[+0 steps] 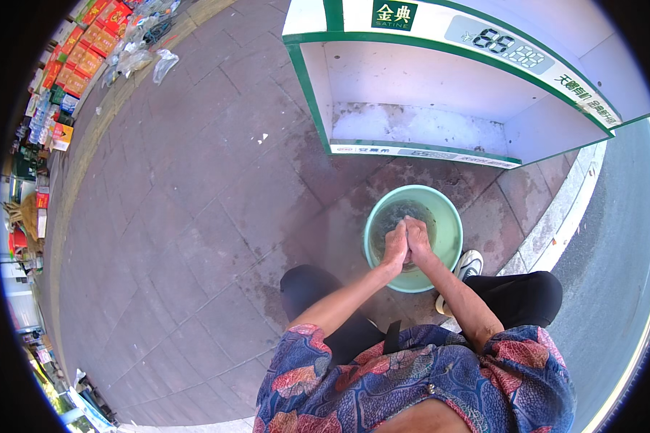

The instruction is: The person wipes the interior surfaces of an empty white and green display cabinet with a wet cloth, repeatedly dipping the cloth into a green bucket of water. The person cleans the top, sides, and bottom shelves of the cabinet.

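A light green plastic basin (453,238) stands on the paving between my feet, with murky grey water (392,214) in it. Over the basin, my left hand (396,242) and my right hand (418,236) are pressed together, fingers pointing away from me. Something small and dark shows between the palms, too hidden to name; whether they grip it cannot be told. Just beyond the basin is a white display shelf unit (417,70) with green edging. Its lower shelf board (417,127) looks wet, with dirt and whitish patches.
Damp patches mark the paving (195,216) around the basin. A pale kerb (560,208) and the road (601,243) run along the right. Stacked red and orange boxes (81,54) and clear plastic bags (135,57) line the far left. My right shoe (468,265) is close beside the basin.
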A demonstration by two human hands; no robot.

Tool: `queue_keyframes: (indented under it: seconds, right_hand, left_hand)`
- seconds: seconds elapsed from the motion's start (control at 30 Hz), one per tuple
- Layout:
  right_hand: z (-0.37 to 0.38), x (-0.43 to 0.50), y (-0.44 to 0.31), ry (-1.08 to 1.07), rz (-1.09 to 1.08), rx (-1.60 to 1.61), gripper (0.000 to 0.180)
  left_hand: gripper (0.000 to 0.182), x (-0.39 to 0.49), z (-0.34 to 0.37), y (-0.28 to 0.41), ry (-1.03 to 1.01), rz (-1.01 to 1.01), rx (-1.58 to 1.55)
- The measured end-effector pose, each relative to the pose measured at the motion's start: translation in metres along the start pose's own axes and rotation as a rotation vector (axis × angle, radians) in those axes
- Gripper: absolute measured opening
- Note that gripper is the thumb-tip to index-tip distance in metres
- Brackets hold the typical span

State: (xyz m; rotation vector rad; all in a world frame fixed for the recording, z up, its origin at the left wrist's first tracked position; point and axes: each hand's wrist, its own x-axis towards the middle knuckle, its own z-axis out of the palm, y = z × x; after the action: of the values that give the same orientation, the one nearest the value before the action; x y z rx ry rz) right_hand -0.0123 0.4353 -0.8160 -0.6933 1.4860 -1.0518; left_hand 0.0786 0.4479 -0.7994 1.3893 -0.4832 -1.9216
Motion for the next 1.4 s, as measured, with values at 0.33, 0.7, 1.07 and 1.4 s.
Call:
queue_keyframes:
  seconds: [0.33,0.7,1.07,1.4]
  right_hand:
    - [-0.035,-0.024,-0.015,-0.07,-0.337,-0.398,0.036]
    - [-0.033,-0.014,-0.119,-0.211,-0.482,-0.748,0.032]
    - [-0.216,-0.019,-0.495,0.098,-1.071,-0.493,0.029]
    - [-0.35,0.107,-0.549,-0.088,-0.787,-2.167,0.027]
  left_hand:
    - [0.059,0.002,0.0,0.013,-0.101,0.149,0.242]
    - [0.052,-0.012,-0.031,0.068,0.409,1.088,1.194]
    - [0.039,0.016,-0.041,0.063,0.308,0.481,0.971]
    - [0.037,0.013,-0.034,0.071,0.316,0.542,0.935]
